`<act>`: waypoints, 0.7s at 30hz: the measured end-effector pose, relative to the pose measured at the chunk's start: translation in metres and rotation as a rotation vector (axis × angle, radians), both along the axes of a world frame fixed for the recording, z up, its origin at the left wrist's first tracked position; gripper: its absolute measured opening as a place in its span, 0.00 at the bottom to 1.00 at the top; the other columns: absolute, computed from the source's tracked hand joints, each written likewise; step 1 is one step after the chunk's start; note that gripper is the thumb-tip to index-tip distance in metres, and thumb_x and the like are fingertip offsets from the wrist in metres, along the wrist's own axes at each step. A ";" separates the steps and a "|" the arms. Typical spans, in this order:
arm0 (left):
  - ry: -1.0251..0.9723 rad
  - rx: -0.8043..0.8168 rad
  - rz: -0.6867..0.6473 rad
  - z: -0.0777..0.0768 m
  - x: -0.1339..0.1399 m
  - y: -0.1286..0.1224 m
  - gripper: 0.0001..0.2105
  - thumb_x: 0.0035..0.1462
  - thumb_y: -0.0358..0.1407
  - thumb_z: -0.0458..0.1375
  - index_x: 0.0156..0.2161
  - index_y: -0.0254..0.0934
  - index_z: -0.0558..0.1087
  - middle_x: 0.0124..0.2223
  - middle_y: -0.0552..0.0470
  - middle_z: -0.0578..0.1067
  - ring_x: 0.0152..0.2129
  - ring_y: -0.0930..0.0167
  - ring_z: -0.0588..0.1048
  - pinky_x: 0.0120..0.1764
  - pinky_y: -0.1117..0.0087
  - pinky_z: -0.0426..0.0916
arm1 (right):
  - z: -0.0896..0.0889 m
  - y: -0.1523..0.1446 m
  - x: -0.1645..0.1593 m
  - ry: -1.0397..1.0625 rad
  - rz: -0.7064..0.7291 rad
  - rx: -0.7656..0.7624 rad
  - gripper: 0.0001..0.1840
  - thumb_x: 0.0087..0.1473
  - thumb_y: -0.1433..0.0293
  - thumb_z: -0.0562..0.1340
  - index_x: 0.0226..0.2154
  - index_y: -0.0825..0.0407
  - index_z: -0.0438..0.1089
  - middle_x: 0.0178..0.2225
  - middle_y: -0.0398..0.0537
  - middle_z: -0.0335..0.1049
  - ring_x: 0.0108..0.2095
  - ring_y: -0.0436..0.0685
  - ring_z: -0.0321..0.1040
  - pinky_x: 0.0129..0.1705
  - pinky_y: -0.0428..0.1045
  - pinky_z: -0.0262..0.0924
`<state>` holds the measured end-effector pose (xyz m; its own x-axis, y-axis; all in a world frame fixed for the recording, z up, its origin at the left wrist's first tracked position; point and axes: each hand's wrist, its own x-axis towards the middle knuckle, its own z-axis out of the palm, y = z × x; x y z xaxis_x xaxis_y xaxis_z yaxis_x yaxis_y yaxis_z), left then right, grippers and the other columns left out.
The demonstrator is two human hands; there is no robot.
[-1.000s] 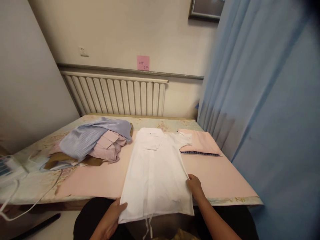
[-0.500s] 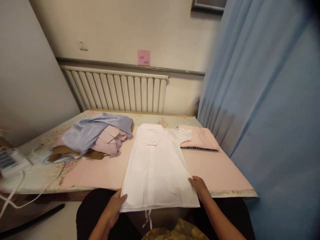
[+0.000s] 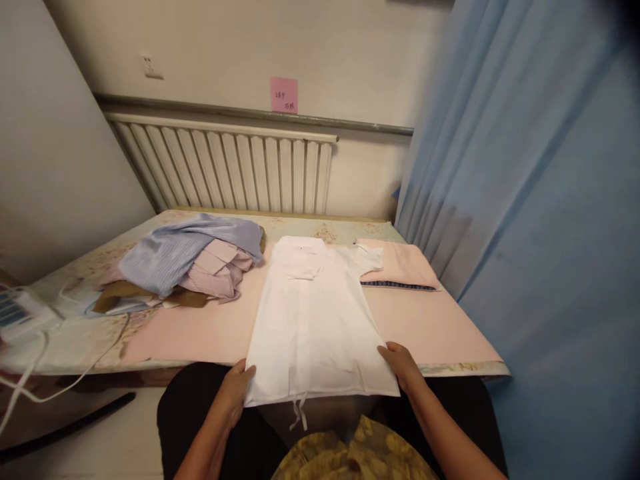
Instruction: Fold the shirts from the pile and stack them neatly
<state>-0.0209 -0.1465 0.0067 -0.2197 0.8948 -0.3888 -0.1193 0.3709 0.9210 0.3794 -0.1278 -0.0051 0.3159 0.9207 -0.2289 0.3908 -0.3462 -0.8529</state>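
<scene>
Grip (image 3: 400,363) on shirt (image 3: 325,320), radiator (image 3: 243,167) beyond mat (image 3: 200,333)

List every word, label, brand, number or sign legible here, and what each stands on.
Nothing reads with certainty.
Pink note on the wall: two short handwritten bits, too small to read.
White shirt: a tiny dark mark near its top, too small to tell whether it is lettering.

The only writing found is on a pink note (image 3: 284,96) on the wall (image 3: 360,60), above the far edge of the worktop (image 3: 353,231). It carries two short handwritten lines: the upper seems to begin with a "2", its other signs unclear; the lower, towards the note's bottom right corner, shows two similar signs, too small to read surely.
</scene>
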 end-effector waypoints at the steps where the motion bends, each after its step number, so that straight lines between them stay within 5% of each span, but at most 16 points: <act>1: 0.077 0.011 0.005 -0.003 -0.001 0.001 0.11 0.49 0.29 0.58 0.41 0.31 0.72 0.32 0.47 0.79 0.29 0.65 0.77 0.34 0.66 0.70 | -0.001 0.000 0.001 0.019 0.013 0.004 0.16 0.44 0.56 0.56 0.22 0.51 0.65 0.17 0.39 0.60 0.21 0.51 0.57 0.23 0.45 0.50; 10: 0.552 0.053 0.071 -0.007 0.002 -0.008 0.13 0.48 0.33 0.58 0.42 0.35 0.71 0.38 0.45 0.74 0.38 0.58 0.72 0.45 0.60 0.64 | -0.005 -0.001 0.002 0.104 0.038 0.044 0.15 0.44 0.56 0.57 0.21 0.51 0.63 0.17 0.36 0.55 0.20 0.49 0.53 0.22 0.45 0.47; 16: 1.330 0.488 0.070 -0.009 0.020 -0.025 0.17 0.56 0.33 0.51 0.51 0.30 0.67 0.47 0.38 0.69 0.48 0.57 0.65 0.51 0.53 0.61 | -0.005 -0.004 0.003 0.127 0.046 0.055 0.16 0.45 0.55 0.57 0.21 0.51 0.63 0.17 0.36 0.56 0.21 0.50 0.54 0.23 0.45 0.48; 21: 1.399 0.749 -0.158 -0.018 0.038 -0.029 0.18 0.58 0.31 0.51 0.54 0.35 0.66 0.49 0.40 0.70 0.49 0.59 0.67 0.51 0.54 0.63 | -0.005 -0.004 0.006 0.121 0.054 0.054 0.17 0.45 0.55 0.57 0.22 0.51 0.65 0.18 0.37 0.58 0.22 0.50 0.55 0.23 0.45 0.49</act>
<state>0.0171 -0.1755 -0.0114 0.0993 0.8296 0.5494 0.9330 -0.2695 0.2383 0.3849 -0.1318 -0.0101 0.2392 0.9475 -0.2123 0.3011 -0.2802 -0.9115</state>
